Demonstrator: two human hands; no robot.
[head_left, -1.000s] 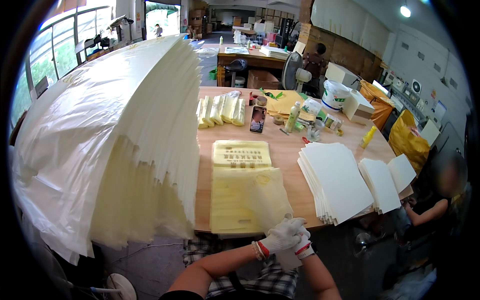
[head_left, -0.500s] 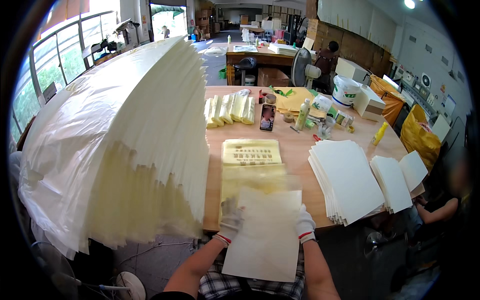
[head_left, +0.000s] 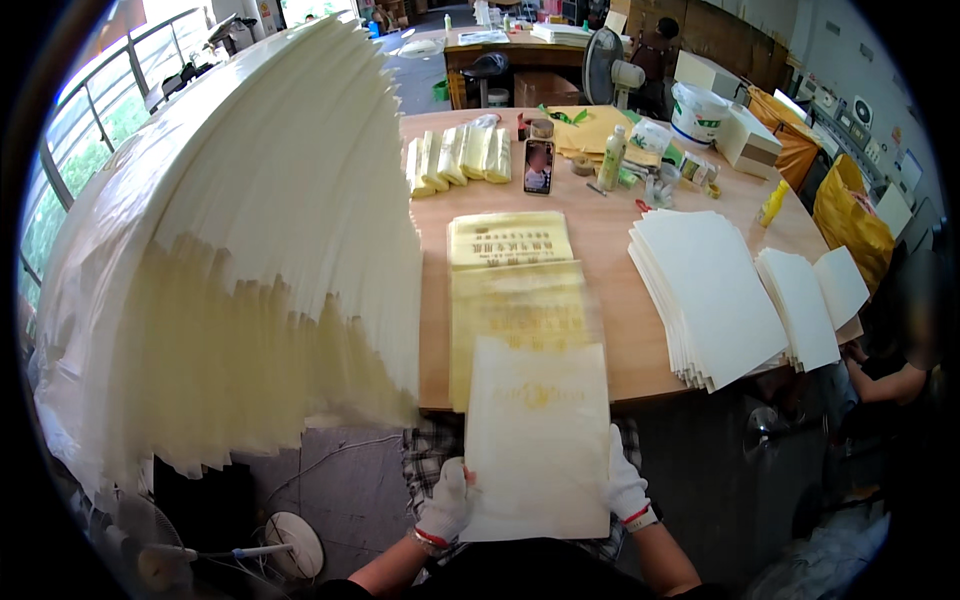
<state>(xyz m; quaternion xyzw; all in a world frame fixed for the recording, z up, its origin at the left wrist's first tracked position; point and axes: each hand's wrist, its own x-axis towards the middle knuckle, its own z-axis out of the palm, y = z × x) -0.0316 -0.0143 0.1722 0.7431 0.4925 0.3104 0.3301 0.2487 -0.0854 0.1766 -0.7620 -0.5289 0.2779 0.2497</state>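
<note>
- The left hand and the right hand, both in white gloves, are closed on the 2 side edges of a pale flat bag, held over the lap at 6 o'clock.
- The bag is just off the worktop edge, near the yellow bag stack at 12 o'clock.
- I think it is best to keep both grips level, so the bag stays flat and square.
- Avoid the large sheet pile at 9 o'clock.

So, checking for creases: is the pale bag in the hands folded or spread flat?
Spread flat: the bag shows as one full rectangle, a gloved hand on each lower side edge.
</note>
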